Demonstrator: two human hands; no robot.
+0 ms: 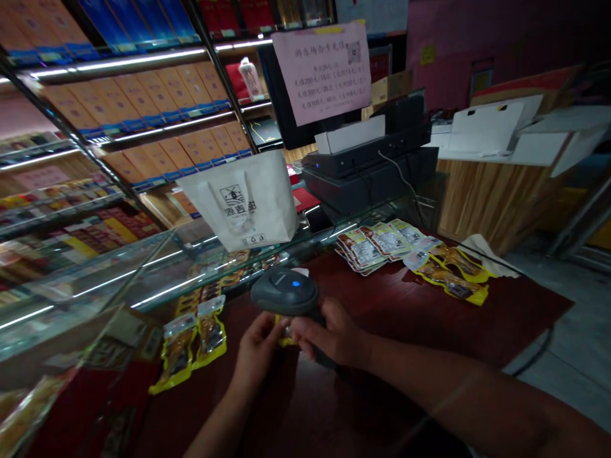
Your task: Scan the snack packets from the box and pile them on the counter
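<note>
My right hand (334,334) is closed round the handle of a dark grey barcode scanner (281,292), which has a blue light on top. Beneath the scanner's head, my left hand (258,346) pinches a small yellow-edged food packet (285,337); most of it is hidden by the scanner and my fingers. To the left, two yellow-edged vacuum food packets (191,340) lie on the dark red tabletop (377,381). Farther right lie several overlapping white-and-green packets (372,245) and more yellow-edged vacuum packets (453,270).
A white paper bag (248,197) stands on the glass counter (157,267). Behind it are a monitor with a pink sign (324,76) and a black cash drawer (367,181). A red box (100,381) is at the near left. Boxed goods (143,95) fill the shelves.
</note>
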